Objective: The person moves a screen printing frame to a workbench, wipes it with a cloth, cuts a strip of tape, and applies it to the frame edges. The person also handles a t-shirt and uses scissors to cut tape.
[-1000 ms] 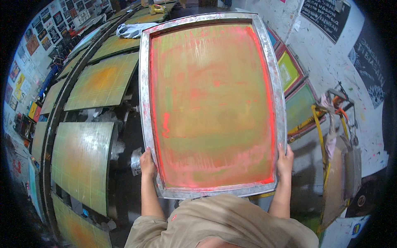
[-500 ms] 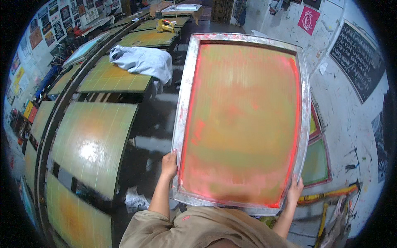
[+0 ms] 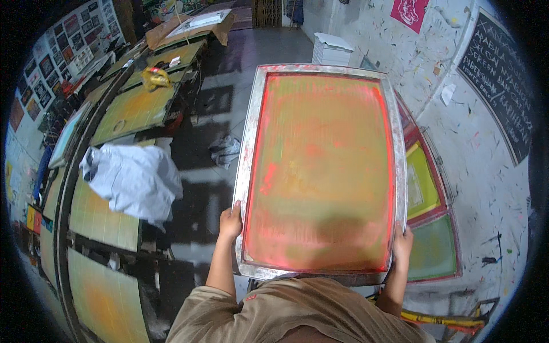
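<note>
A large screen-printing frame (image 3: 320, 171) is held up in front of my body, its near edge close to my shirt. Its rim is silvery metal, and the mesh is olive-yellow with red-pink stains along the edges. My left hand (image 3: 231, 222) grips the lower left side of the rim, thumb on top. On the opposite side my right hand (image 3: 402, 246) is closed round the lower right rim. The undersides of both hands' grip are hidden by the frame.
On the left runs a row of greenish printing boards (image 3: 108, 297), with a pale cloth (image 3: 134, 180) draped over one. A yellow tool (image 3: 155, 79) lies farther along. Other screens (image 3: 426, 246) lean at the right wall. White boxes (image 3: 333, 50) stand ahead; a crumpled rag (image 3: 225, 151) is on the floor.
I have moved forward along the row; the boards and cloth have shifted nearer. The frame stays in both hands, sitting slightly farther left in view. White boxes ahead have come into plainer view.
</note>
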Demonstrator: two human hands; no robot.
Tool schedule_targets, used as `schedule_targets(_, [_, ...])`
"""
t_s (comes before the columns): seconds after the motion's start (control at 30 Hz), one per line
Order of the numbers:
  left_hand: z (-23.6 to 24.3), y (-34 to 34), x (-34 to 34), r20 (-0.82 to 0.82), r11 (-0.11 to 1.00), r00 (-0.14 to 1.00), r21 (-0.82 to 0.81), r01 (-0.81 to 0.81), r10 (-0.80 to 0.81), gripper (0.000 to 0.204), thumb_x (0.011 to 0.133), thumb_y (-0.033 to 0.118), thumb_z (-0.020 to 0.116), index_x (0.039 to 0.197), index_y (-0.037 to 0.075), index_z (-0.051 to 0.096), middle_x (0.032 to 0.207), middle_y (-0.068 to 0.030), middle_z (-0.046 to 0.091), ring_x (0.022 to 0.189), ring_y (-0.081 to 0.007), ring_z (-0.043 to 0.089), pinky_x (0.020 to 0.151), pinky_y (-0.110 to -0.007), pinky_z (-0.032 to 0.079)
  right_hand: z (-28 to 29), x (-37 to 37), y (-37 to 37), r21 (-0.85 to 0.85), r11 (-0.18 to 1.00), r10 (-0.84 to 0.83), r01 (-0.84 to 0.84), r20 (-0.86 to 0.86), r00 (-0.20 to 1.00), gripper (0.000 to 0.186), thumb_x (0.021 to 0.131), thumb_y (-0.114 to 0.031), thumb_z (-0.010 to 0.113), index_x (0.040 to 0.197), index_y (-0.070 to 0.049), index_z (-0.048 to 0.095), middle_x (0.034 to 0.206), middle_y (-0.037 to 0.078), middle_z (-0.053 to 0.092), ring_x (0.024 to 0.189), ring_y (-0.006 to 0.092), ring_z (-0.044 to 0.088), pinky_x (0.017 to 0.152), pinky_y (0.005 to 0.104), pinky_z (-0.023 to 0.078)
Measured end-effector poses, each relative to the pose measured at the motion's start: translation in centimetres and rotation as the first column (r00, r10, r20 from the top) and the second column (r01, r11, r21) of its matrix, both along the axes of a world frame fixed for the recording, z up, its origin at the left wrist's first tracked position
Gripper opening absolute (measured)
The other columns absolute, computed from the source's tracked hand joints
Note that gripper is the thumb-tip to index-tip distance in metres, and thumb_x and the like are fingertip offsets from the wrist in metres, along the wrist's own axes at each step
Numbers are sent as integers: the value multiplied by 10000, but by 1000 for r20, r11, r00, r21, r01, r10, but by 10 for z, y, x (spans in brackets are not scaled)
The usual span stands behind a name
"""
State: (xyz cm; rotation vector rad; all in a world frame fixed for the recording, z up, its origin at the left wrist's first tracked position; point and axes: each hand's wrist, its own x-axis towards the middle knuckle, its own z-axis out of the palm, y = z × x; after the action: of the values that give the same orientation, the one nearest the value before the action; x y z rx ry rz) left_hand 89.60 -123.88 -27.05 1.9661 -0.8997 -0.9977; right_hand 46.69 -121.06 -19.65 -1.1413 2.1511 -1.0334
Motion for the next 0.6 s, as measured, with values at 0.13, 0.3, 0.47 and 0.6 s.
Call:
schedule_targets(0.13, [3,-41,22,-12,996,997,55,-75,76,516,822,400,450,538,-29,490,480,-64,451,477,-139,415,482,-325,354,0,24,-78,54,996,74,-71,-57,996,352,801,-273,499,928,52,545,849,215,579,801,264,555,732,344,403])
schedule_targets(0.3, [-5,-144,55,-26,983,983,9,-181,181,511,821,392,458,529,-27,483,466,-78,445,463,-155,425,478,-337,356,-27,51,-217,78,989,137,-127,-148,979,348,791,-279,511,913,45,548,850,207,583,802,256,558,730,344,404])
schedule_targets(0.47, [-34,-261,102,1,974,974,-33,-225,225,506,819,400,460,619,-62,510,500,-100,471,508,-153,433,510,-338,367,-36,94,-361,-103,971,216,-217,-28,976,339,781,-274,529,916,37,546,817,175,597,760,246,565,709,346,412])
schedule_targets(0.6, [-25,-357,127,-49,959,961,-72,-273,270,483,822,389,463,642,-54,532,524,-91,490,530,-131,434,519,-315,370,-7,134,-453,-86,967,230,-240,-111,967,303,793,-247,523,918,28,544,805,128,591,741,184,540,689,314,410])
